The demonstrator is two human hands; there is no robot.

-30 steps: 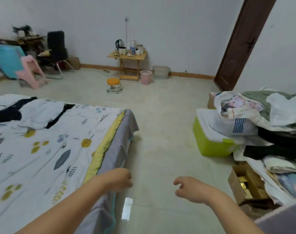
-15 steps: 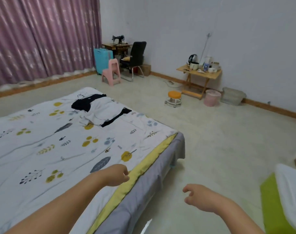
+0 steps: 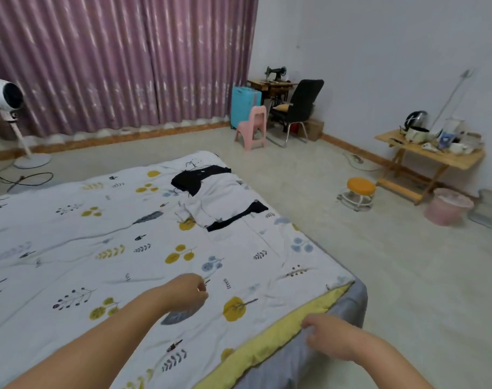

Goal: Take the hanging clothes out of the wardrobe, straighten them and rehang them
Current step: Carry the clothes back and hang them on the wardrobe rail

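At the far left a white standing fan (image 3: 5, 100) stands on the floor before the long purple curtain (image 3: 121, 60), its cable trailing over the floor. A bed covered by a white leaf-print quilt (image 3: 79, 248) with a yellow border fills the middle. The left hand (image 3: 187, 293) hovers over the quilt with fingers loosely curled and nothing in them. Farther up the bed, well away from both hands, lies a white and black garment (image 3: 218, 196), crumpled flat near the quilt's far corner. The right hand (image 3: 330, 336) is at the bed's near edge, fingers loosely bent beside the yellow border; whether it actually touches the cloth cannot be told. Behind the bed are a blue suitcase (image 3: 243, 103), a pink plastic chair (image 3: 253, 127), a sewing machine (image 3: 275, 72) on its stand and a black office chair (image 3: 300, 108). Toward the right, a small orange stool (image 3: 360, 189), a folding wooden table (image 3: 432, 155) bearing a kettle (image 3: 415, 119) and cups, and a pink bin (image 3: 448, 206).
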